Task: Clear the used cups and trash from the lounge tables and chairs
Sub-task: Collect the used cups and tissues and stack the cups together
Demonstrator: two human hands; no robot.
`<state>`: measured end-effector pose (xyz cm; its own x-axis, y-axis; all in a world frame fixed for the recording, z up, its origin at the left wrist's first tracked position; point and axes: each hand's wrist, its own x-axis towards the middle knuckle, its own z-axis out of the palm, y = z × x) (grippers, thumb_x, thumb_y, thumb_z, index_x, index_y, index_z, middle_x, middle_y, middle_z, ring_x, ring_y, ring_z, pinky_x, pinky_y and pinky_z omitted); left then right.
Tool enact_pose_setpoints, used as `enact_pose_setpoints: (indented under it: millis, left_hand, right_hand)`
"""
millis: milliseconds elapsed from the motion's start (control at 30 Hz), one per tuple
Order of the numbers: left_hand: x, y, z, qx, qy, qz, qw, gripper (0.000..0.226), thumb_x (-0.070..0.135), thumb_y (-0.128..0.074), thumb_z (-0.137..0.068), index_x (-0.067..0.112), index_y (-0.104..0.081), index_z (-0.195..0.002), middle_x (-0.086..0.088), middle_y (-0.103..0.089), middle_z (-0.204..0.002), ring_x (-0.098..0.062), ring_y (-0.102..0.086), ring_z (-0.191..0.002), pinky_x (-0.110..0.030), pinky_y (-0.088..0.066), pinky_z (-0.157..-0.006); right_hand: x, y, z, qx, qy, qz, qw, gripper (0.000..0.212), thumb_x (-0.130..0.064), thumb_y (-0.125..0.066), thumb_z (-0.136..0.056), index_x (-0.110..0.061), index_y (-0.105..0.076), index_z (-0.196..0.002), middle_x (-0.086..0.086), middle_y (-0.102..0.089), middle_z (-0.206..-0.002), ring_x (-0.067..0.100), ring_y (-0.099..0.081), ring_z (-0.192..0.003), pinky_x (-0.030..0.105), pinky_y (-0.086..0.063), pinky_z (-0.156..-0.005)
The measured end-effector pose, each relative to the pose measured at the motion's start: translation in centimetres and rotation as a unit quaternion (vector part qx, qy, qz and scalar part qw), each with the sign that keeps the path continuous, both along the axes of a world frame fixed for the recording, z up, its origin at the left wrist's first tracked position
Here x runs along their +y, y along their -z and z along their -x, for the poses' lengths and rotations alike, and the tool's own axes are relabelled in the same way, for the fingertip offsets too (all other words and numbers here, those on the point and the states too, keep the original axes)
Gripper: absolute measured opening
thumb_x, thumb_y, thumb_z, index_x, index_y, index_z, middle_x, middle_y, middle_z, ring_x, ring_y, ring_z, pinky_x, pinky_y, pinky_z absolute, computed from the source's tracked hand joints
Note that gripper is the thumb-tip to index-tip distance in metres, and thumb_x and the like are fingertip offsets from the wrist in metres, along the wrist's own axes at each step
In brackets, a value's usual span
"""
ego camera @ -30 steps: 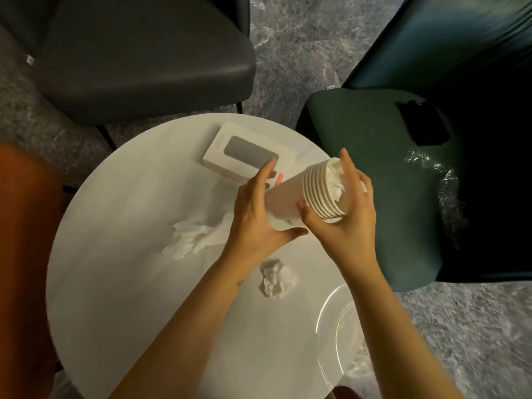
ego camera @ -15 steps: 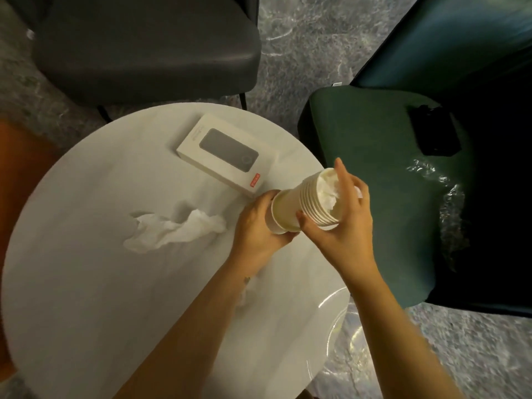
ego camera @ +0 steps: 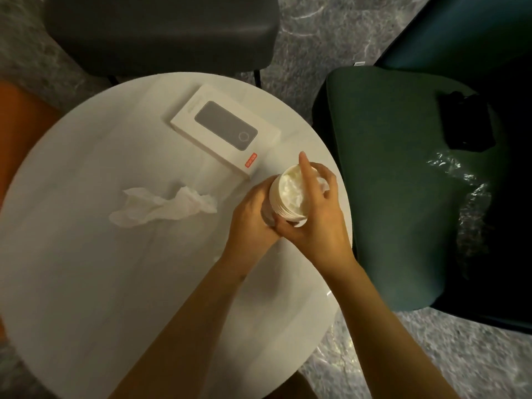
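Stacked paper cups (ego camera: 277,201), tissue (ego camera: 290,190) inside, between left hand (ego camera: 253,218) and right hand (ego camera: 318,226)

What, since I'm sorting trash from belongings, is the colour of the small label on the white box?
Orange-red label, at the white box corner nearest the person; head view.

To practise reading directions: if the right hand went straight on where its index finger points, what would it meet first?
Likely a corner of the white box; but the right hand, gripping the cup stack, seems raised above the table, so it may pass beside it.
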<state>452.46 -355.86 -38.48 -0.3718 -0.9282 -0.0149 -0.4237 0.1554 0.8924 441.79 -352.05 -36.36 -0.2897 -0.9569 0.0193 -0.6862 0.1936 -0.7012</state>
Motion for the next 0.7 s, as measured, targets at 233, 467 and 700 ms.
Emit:
enact_pose_setpoints:
  millis: [233,467,700]
  left_hand:
    - [-0.6,1.0,-4.9,-0.134,0.0,-0.009,0.991,0.062,0.019,-0.069,-0.073,0.0,-0.046,-0.127,-0.015,-0.055,-0.126,-0.025,-0.05,-0.118,-0.03,-0.037,-0.099]
    - [-1.8,-0.4,-9.4,-0.12,-0.086,0.023,0.989,0.059,0.007,-0.07,-0.075,0.015,-0.046,-0.129,-0.005,-0.053,-0.123,-0.02,-0.049,-0.113,-0.023,-0.034,-0.094]
    - [-3.4,-0.2,-11.9,-0.328,-0.074,0.036,0.941,0.057,0.033,-0.068,-0.079,0.017,-0.049,-0.13,-0.017,-0.039,-0.14,-0.036,-0.031,-0.131,-0.046,-0.024,-0.105]
  right_hand:
    - [-0.2,-0.3,-2.0,0.146,-0.047,-0.017,0.988,0.099,-0.035,-0.081,-0.063,-0.02,-0.026,-0.143,0.018,-0.033,-0.144,0.037,-0.045,-0.12,0.048,-0.038,-0.097]
    - [1.1,-3.0,-3.2,0.162,-0.037,0.039,0.985,0.083,-0.051,-0.067,-0.07,-0.022,-0.034,-0.14,0.011,-0.032,-0.147,0.032,-0.018,-0.137,0.045,-0.002,-0.11]
    - [3.2,-3.5,-8.4,0.077,-0.072,0.102,0.989,0.046,-0.017,-0.073,-0.076,-0.013,-0.054,-0.118,0.014,-0.062,-0.105,0.024,-0.064,-0.078,0.029,-0.054,-0.066]
